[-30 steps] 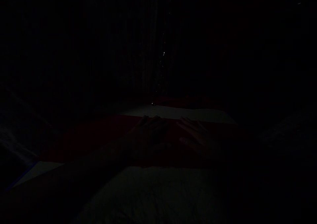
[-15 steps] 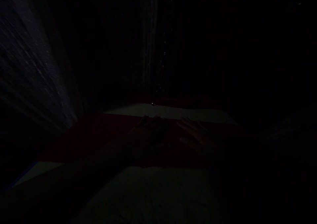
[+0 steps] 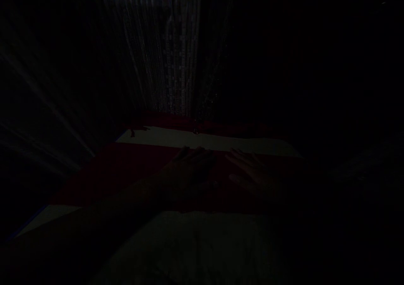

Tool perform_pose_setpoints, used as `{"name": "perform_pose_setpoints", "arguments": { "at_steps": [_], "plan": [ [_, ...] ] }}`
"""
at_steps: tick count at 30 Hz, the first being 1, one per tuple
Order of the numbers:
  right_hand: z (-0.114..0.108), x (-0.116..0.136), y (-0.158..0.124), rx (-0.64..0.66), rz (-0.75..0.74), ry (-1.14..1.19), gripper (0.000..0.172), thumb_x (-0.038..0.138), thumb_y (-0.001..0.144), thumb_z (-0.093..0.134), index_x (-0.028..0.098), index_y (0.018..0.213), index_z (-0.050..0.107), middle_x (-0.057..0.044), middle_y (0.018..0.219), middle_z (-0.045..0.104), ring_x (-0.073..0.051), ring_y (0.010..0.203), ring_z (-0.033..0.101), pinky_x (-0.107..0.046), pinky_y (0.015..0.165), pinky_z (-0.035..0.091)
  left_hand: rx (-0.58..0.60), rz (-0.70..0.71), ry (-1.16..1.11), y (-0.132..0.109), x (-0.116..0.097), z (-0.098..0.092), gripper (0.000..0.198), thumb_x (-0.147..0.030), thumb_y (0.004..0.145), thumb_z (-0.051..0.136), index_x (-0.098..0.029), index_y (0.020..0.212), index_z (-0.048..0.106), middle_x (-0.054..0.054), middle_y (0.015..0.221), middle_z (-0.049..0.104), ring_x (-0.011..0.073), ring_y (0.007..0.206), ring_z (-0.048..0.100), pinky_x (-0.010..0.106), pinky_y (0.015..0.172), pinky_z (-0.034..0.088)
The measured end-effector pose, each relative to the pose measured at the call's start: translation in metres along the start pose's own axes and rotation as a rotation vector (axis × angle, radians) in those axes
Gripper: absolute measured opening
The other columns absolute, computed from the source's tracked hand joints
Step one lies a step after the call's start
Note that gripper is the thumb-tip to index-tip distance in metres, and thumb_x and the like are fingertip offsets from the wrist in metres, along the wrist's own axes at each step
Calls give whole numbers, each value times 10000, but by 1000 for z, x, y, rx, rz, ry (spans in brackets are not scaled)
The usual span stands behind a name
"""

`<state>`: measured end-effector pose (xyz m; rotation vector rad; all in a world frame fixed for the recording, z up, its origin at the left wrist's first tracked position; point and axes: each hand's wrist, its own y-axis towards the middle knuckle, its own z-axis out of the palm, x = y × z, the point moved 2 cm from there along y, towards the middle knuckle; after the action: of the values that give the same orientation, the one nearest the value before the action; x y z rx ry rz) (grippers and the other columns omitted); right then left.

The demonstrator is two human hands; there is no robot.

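Note:
The view is very dark. A dark red cloth (image 3: 126, 167) lies spread out across a pale surface (image 3: 170, 138). My left hand (image 3: 186, 171) rests on the cloth near its middle, palm down, with fingers stretched forward. To the right of it, my right hand (image 3: 252, 173) also lies flat on the red cloth, fingers spread and angled toward the upper left. A gap of red cloth separates the two hands. Neither hand holds anything that I can see. The right forearm is lost in shadow.
Behind the surface hangs a curtain of strands (image 3: 176, 58), faintly lit. At the far edge lies darker red fabric (image 3: 158, 119), with a small shiny object (image 3: 196, 131) beside it that I cannot make out. A blue edge (image 3: 28, 224) runs along the surface's left side.
Both hands stay in place on the cloth. The light has shifted: the left side is darker, while the hanging strands and far left corner of the surface show more clearly.

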<state>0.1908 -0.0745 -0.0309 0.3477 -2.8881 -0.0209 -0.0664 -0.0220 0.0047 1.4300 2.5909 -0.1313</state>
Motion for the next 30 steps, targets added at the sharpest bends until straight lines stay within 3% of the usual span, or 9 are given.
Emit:
{"name": "perform_pose_setpoints", "arguments": {
  "at_steps": [19,26,30],
  "plan": [
    [-3,4,-1,15,6,-2,848,842,978,178,336,1651,282,94,1695,122,-155,1605,94,-561,1331,70,11,-13,-1,-1,-2,-2,880,-805,989,258,-242,1665,225,17,1729,118,288,1623,74,616,1300,37],
    [-6,7,-2,-92,-9,-21,790,800,1007,204,346,1647,287,93,1700,109,-169,1602,123,-563,1329,89,1,-13,16,0,-1,-2,886,-805,990,243,-235,1667,216,27,1729,122,288,1622,83,621,1297,33],
    [-4,7,-1,-16,-17,-21,837,824,996,171,321,1657,275,75,1698,122,-180,1604,109,-566,1329,85,8,-12,-4,0,-2,-2,894,-810,985,260,-228,1664,231,41,1727,136,298,1621,81,624,1295,30]
  ]
}}
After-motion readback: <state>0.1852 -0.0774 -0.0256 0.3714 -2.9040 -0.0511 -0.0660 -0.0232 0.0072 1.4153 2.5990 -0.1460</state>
